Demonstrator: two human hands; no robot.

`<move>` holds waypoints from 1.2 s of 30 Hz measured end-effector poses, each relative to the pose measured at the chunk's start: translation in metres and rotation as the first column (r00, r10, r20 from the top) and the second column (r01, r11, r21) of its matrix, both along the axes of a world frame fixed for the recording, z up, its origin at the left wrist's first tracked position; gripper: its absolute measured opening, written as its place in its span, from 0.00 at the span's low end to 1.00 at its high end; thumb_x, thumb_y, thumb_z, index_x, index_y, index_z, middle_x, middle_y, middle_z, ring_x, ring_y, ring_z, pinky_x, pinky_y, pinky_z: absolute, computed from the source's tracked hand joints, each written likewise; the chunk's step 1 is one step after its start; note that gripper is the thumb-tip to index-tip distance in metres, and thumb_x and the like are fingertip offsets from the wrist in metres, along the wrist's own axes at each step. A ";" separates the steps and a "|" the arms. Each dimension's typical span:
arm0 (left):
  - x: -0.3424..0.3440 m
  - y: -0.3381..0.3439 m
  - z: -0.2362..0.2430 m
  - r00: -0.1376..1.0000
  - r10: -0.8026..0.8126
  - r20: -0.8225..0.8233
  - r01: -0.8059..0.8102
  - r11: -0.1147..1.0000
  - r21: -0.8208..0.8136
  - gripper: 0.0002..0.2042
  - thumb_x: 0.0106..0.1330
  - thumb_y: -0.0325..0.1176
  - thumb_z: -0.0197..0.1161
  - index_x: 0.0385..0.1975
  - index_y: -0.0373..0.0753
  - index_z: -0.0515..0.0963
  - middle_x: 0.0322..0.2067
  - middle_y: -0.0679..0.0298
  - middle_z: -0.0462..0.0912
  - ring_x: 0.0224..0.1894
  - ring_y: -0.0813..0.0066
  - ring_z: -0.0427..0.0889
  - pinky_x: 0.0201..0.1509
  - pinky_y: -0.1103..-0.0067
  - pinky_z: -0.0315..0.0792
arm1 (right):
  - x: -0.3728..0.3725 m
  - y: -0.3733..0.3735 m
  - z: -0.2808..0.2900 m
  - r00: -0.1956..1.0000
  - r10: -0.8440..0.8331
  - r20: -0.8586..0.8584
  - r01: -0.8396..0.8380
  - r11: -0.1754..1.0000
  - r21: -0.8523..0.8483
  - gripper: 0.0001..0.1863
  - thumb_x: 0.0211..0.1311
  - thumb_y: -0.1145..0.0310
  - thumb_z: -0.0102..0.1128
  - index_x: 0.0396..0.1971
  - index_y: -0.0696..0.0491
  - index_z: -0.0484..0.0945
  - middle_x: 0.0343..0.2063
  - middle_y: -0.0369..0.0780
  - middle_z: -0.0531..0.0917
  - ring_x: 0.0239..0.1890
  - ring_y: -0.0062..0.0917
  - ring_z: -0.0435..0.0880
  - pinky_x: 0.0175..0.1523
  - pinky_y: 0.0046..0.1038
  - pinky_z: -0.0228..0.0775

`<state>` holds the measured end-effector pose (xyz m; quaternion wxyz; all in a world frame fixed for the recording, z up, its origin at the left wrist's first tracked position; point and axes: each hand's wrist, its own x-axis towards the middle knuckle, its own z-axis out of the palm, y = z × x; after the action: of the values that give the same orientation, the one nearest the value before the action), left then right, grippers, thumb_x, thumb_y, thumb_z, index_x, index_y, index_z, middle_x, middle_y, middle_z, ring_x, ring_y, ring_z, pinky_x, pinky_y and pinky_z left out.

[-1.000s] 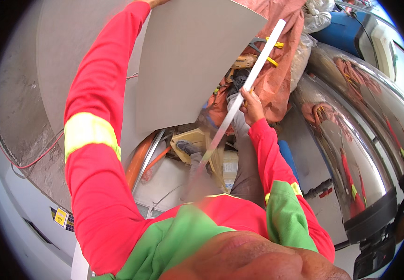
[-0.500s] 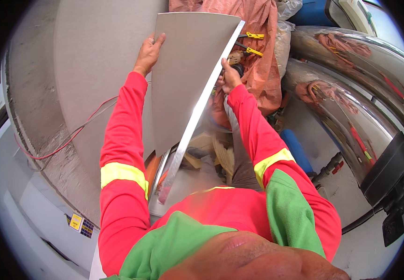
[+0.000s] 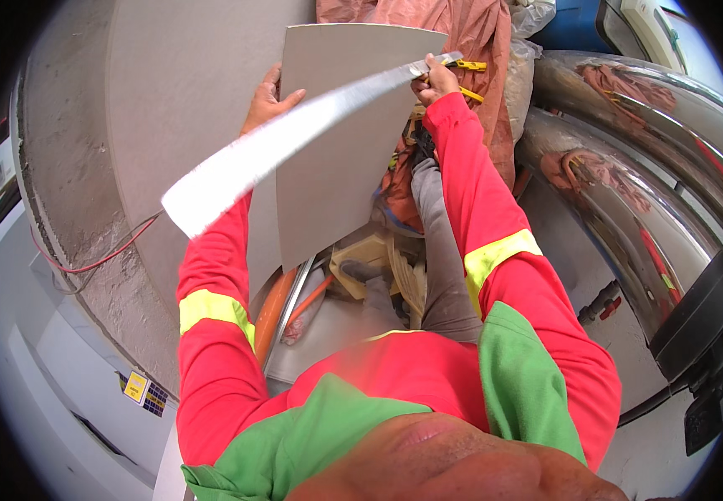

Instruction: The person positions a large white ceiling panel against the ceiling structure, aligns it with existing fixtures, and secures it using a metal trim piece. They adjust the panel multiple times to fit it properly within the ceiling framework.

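Note:
My left hand (image 3: 271, 102) grips the left edge of a flat grey panel (image 3: 341, 179), with the thumb toward its face. The panel stands tilted in front of me and its far edge is slightly curved. My right hand (image 3: 438, 81) is closed around the far right end of a long, flat, silvery strip (image 3: 282, 138). The strip slants across the panel's face and over my left wrist, its wide near end hanging in the air above my left forearm. Glare hides the detail of its surface.
Behind the panel lies a large pale sheet (image 3: 182, 100). An orange tarp (image 3: 474, 125) with yellow-handled tools (image 3: 472, 65) is at the far right, beside shiny metal cylinders (image 3: 604, 184). A red cable (image 3: 103, 265) runs at the left. Near my feet lies an orange tube (image 3: 274, 305).
My right hand has lifted the strip off the panel's right edge. Its near end has swung up and left across the panel. The left hand keeps its place on the panel.

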<state>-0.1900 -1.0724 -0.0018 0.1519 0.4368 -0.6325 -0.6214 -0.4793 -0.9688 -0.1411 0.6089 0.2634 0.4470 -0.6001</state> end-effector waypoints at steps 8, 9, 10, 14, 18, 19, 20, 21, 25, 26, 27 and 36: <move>-0.035 0.015 0.018 0.992 0.127 0.023 -0.124 0.987 -0.103 0.35 0.67 0.54 0.63 0.67 0.37 0.65 0.58 0.55 0.76 0.62 0.66 0.73 0.65 0.75 0.66 | 0.010 -0.068 -0.011 0.988 0.099 -0.122 -0.077 0.983 0.167 0.06 0.67 0.73 0.50 0.38 0.55 0.63 0.25 0.36 0.68 0.16 0.18 0.68 0.16 0.19 0.51; -0.038 0.014 0.021 0.983 0.141 0.116 -0.125 0.982 -0.140 0.35 0.67 0.56 0.62 0.66 0.37 0.67 0.56 0.56 0.77 0.60 0.67 0.74 0.63 0.75 0.67 | 0.009 -0.072 -0.012 0.986 0.080 -0.147 -0.052 0.982 0.184 0.06 0.66 0.74 0.49 0.38 0.56 0.63 0.24 0.36 0.68 0.15 0.18 0.68 0.16 0.19 0.51; -0.042 0.012 0.022 0.967 0.158 0.199 -0.125 0.977 -0.170 0.35 0.67 0.58 0.61 0.65 0.37 0.68 0.54 0.57 0.79 0.58 0.68 0.75 0.61 0.75 0.69 | 0.007 -0.075 -0.013 0.986 0.099 -0.138 -0.072 0.980 0.187 0.05 0.64 0.77 0.47 0.38 0.55 0.63 0.24 0.36 0.68 0.15 0.18 0.68 0.16 0.19 0.51; -0.054 0.003 0.024 0.949 0.108 0.297 -0.044 0.976 -0.213 0.30 0.66 0.55 0.64 0.59 0.40 0.75 0.38 0.64 0.83 0.39 0.77 0.77 0.45 0.79 0.72 | 0.000 -0.075 -0.017 0.989 0.106 -0.102 -0.092 0.987 0.130 0.06 0.65 0.75 0.47 0.40 0.57 0.62 0.24 0.37 0.69 0.16 0.19 0.69 0.16 0.18 0.51; -0.066 0.000 0.022 0.957 0.150 0.248 -0.046 0.924 -0.379 0.21 0.68 0.50 0.63 0.43 0.34 0.78 0.21 0.66 0.75 0.23 0.77 0.68 0.30 0.76 0.67 | -0.004 -0.067 -0.013 0.986 0.123 -0.113 -0.117 0.991 0.060 0.08 0.67 0.73 0.48 0.42 0.58 0.62 0.27 0.38 0.70 0.17 0.20 0.71 0.16 0.17 0.51; -0.068 0.000 0.022 0.951 0.166 0.261 -0.042 0.906 -0.422 0.21 0.69 0.50 0.63 0.40 0.33 0.77 0.19 0.64 0.74 0.22 0.76 0.67 0.29 0.75 0.66 | -0.005 -0.064 -0.011 0.986 0.125 -0.111 -0.120 0.991 0.055 0.09 0.67 0.72 0.48 0.42 0.58 0.62 0.28 0.39 0.71 0.18 0.20 0.72 0.15 0.17 0.51; -0.070 0.000 0.022 0.945 0.185 0.270 -0.044 0.889 -0.455 0.22 0.69 0.50 0.62 0.37 0.32 0.76 0.18 0.62 0.73 0.22 0.73 0.69 0.29 0.74 0.67 | -0.006 -0.062 -0.009 0.983 0.142 -0.112 -0.140 0.990 0.024 0.09 0.67 0.72 0.49 0.43 0.59 0.62 0.28 0.39 0.71 0.18 0.20 0.73 0.15 0.16 0.52; -0.073 -0.001 0.021 0.945 0.211 0.250 -0.061 0.865 -0.499 0.22 0.69 0.51 0.62 0.34 0.32 0.76 0.17 0.61 0.73 0.21 0.71 0.70 0.29 0.73 0.67 | -0.007 -0.059 -0.006 0.983 0.146 -0.114 -0.145 0.989 0.013 0.10 0.68 0.72 0.49 0.44 0.59 0.62 0.29 0.40 0.71 0.19 0.20 0.73 0.15 0.16 0.52; -0.078 -0.004 0.021 0.800 0.285 0.528 -0.028 0.897 -0.442 0.26 0.70 0.54 0.58 0.26 0.30 0.75 0.18 0.53 0.74 0.22 0.56 0.75 0.31 0.68 0.69 | -0.006 -0.053 0.002 0.987 0.115 -0.113 -0.115 0.993 0.011 0.06 0.71 0.70 0.49 0.38 0.54 0.63 0.26 0.39 0.71 0.21 0.19 0.71 0.16 0.16 0.49; -0.079 -0.004 0.020 0.831 0.295 0.471 -0.042 0.878 -0.476 0.28 0.70 0.54 0.58 0.25 0.29 0.75 0.18 0.53 0.73 0.22 0.60 0.72 0.31 0.69 0.69 | -0.006 -0.052 0.003 0.987 0.099 -0.124 -0.101 0.995 -0.011 0.06 0.71 0.71 0.50 0.38 0.55 0.63 0.26 0.39 0.71 0.21 0.20 0.71 0.16 0.16 0.49; -0.080 -0.005 0.019 0.851 0.309 0.425 -0.058 0.859 -0.508 0.29 0.70 0.55 0.57 0.25 0.28 0.75 0.19 0.54 0.72 0.23 0.63 0.70 0.32 0.69 0.68 | -0.005 -0.053 0.004 0.989 0.079 -0.124 -0.082 0.996 -0.023 0.06 0.71 0.71 0.50 0.38 0.55 0.63 0.26 0.39 0.71 0.21 0.20 0.71 0.16 0.16 0.49; -0.088 0.000 0.017 0.877 0.370 0.306 -0.154 0.821 -0.550 0.34 0.70 0.61 0.53 0.27 0.26 0.77 0.19 0.53 0.74 0.24 0.59 0.73 0.36 0.68 0.71 | -0.006 -0.059 0.007 0.990 0.051 -0.133 -0.049 0.999 0.015 0.07 0.69 0.73 0.52 0.37 0.55 0.63 0.25 0.39 0.71 0.20 0.21 0.74 0.14 0.15 0.51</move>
<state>-0.2780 -1.0728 0.0153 0.2152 0.5826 -0.7234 -0.3015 -0.4856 -1.0276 -0.1337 0.5909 0.2147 0.4967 -0.5984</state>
